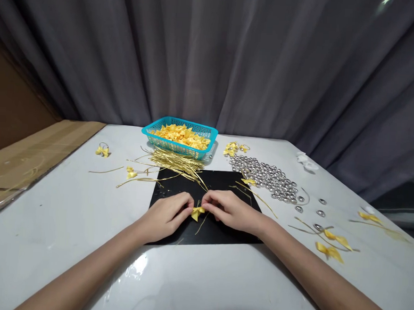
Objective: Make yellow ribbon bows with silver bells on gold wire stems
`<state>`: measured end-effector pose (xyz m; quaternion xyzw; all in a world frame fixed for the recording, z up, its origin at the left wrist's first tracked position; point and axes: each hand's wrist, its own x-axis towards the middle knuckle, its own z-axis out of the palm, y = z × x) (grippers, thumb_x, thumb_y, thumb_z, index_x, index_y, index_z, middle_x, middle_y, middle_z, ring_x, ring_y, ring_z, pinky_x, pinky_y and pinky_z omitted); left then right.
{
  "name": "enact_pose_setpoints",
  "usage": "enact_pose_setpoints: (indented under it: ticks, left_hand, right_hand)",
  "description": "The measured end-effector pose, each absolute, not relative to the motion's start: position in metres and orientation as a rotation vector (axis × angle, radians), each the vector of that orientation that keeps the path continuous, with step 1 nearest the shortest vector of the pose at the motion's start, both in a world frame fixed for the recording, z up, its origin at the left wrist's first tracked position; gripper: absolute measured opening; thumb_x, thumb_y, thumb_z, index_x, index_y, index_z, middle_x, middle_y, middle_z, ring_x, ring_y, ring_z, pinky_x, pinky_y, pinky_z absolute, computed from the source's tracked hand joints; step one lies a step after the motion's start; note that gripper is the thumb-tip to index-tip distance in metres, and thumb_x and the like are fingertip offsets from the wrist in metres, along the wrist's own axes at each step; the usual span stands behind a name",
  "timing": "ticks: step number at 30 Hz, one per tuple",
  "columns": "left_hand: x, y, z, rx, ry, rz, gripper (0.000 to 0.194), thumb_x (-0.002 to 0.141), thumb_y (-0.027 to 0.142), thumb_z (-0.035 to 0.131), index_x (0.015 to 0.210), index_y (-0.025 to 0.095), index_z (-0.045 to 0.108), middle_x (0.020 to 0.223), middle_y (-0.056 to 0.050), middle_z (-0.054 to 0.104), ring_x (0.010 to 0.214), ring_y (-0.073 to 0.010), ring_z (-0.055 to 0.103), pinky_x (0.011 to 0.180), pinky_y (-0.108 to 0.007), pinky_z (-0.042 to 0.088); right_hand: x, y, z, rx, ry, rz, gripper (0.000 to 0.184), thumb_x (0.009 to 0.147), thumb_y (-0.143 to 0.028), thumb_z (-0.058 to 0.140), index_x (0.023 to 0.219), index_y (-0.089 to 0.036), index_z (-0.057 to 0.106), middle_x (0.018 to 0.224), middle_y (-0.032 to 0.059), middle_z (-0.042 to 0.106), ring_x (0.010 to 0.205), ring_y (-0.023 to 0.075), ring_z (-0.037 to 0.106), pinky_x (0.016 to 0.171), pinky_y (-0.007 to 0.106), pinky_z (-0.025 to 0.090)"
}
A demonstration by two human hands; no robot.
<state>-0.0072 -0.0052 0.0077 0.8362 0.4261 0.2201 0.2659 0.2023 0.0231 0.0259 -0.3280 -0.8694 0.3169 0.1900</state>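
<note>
A small yellow ribbon bow (197, 213) is pinched between my two hands, just above a black mat (229, 237). My left hand (169, 216) is closed on the bow's left loop with thumb and forefinger. On the opposite side, my right hand (229, 211) pinches the right loop. A thin gold tie (202, 224) runs by the bow, one end sticking up and another hanging down toward the mat. How the tie is fixed to the bow is too small to tell.
A teal basket (179, 148) full of yellow bows stands at the back, with a bundle of gold ties (174, 161) before it. Silver beads (265, 175) lie heaped at the right. Loose bows (329, 252) lie far right, and a finished-looking bow with a loop (103, 151) at left.
</note>
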Motion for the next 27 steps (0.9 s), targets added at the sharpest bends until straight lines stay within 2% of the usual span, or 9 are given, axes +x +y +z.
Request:
enact_pose_setpoints:
  ticks: [7,13,17,21,27]
  left_hand:
    - [-0.0093,-0.005,0.0037,2.175,1.181,0.61,0.022,0.091,0.037,0.037,0.085,0.021,0.05,0.077,0.002,0.056,0.063,-0.0127,0.048,0.06,-0.025,0.036]
    - [-0.0102,-0.0056,0.0025,2.17,1.181,0.582,0.02,0.091,0.036,0.037,0.087,0.022,0.05,0.073,0.003,0.053,0.061,-0.0119,0.046,0.059,-0.024,0.035]
    - [-0.0095,-0.0051,0.0039,2.22,1.152,0.571,0.021,0.092,0.035,0.035,0.087,0.022,0.049,0.078,0.002,0.056,0.067,-0.0127,0.05,0.063,-0.025,0.036]
    - [-0.0076,-0.0046,0.0053,2.306,1.1,0.549,0.019,0.093,0.03,0.033,0.087,0.021,0.048,0.087,0.0,0.058,0.076,-0.014,0.053,0.069,-0.026,0.037]
    - [-0.008,-0.0041,0.0047,2.268,1.099,0.569,0.02,0.092,0.032,0.034,0.086,0.021,0.05,0.082,0.001,0.058,0.071,-0.0133,0.052,0.066,-0.025,0.037]
  right_hand:
    - [0.2022,0.0226,0.0217,-0.868,-2.389,0.979,0.009,0.085,-0.023,0.052,0.086,-0.015,0.057,0.076,0.0014,0.06,0.054,0.0065,0.047,0.051,0.018,0.038]
    - [0.2025,0.0228,0.0245,-0.933,-2.492,0.968,0.011,0.088,-0.023,0.047,0.087,-0.016,0.056,0.081,0.0022,0.06,0.064,0.0102,0.052,0.059,0.022,0.04]
    - [0.2027,0.0229,0.0259,-0.997,-2.609,0.919,0.016,0.093,-0.027,0.038,0.09,-0.018,0.051,0.086,0.0035,0.058,0.074,0.0137,0.052,0.067,0.025,0.039]
    - [0.2035,0.0227,0.0282,-1.078,-2.675,0.916,0.018,0.094,-0.028,0.033,0.088,-0.019,0.046,0.084,0.0026,0.056,0.071,0.0135,0.049,0.064,0.025,0.037]
    - [0.2031,0.0211,0.0297,-1.066,-2.643,0.923,0.017,0.094,-0.028,0.033,0.084,-0.019,0.043,0.075,0.001,0.053,0.066,0.0123,0.047,0.061,0.024,0.037]
